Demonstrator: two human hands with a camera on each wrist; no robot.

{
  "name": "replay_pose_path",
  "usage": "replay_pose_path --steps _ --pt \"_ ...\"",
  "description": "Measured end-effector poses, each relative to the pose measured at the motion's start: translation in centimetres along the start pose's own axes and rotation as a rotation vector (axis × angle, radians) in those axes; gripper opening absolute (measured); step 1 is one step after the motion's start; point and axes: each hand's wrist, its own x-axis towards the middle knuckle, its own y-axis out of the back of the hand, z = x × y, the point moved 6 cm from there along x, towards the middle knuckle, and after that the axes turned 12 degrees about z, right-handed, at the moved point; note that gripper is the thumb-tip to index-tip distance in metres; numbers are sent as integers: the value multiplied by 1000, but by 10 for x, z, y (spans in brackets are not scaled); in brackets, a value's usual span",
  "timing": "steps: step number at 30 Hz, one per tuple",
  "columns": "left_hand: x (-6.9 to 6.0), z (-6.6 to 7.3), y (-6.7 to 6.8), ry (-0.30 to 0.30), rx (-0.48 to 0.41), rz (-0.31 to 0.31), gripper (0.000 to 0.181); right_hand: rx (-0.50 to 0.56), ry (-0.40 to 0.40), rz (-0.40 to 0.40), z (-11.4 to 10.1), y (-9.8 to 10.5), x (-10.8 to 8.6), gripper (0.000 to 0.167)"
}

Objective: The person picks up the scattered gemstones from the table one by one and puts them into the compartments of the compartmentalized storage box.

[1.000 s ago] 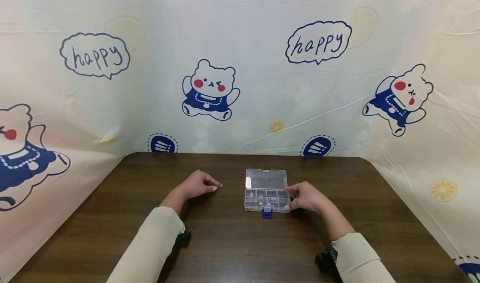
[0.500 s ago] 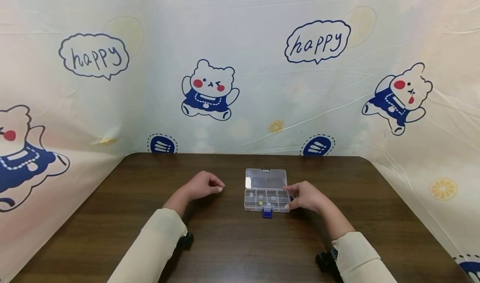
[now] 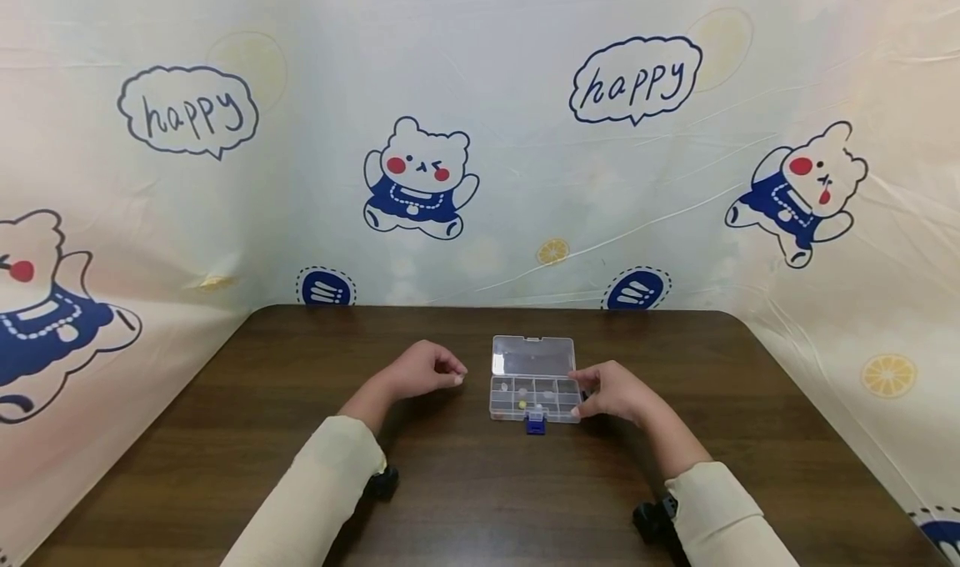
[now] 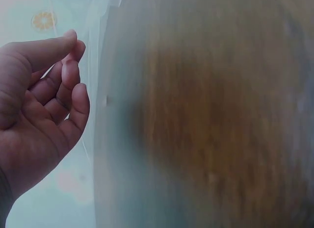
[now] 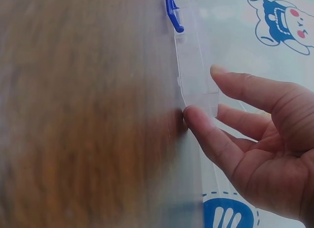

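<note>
A clear plastic compartment box [image 3: 536, 398] sits on the table with its lid [image 3: 533, 356] raised behind it and a blue latch [image 3: 536, 426] at its front. My right hand [image 3: 617, 392] holds the box's right end, thumb at the front corner and fingers at the back. In the right wrist view the fingers of the right hand [image 5: 265, 144] are spread around the box end. Left of the box, my left hand [image 3: 422, 369] pinches a tiny pale piece between thumb and forefinger, nearly hidden by the fingertips. A small yellow bead [image 3: 522, 404] and several pale pieces lie in the compartments.
The brown wooden table [image 3: 480, 500] reaches back to a printed cloth backdrop [image 3: 510, 183] with bears and lettering. Black wrist cameras sit under both forearms, the left camera [image 3: 384, 484] and the right camera [image 3: 654, 520].
My left hand has moved right, closer to the box. The pale piece at its fingertips, plainly visible a second ago, is now mostly covered. The right hand stays on the box.
</note>
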Motion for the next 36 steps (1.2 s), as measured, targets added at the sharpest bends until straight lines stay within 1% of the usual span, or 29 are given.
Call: replay_pose_path --steps 6,13,23,29,36 --pt "4 15 -6 -30 7 -19 12 10 6 -9 0 1 1 61" --pt "7 34 -14 -55 -20 -27 11 8 5 -10 1 3 0 62" --pt "9 55 -27 -132 -55 -52 10 -3 19 -18 -1 1 -1 62" --pt "13 68 -36 -177 -56 -69 10 -6 11 -23 -1 1 -1 61" --pt "16 82 -46 -220 -54 -102 13 -3 4 -22 -1 1 0 62"
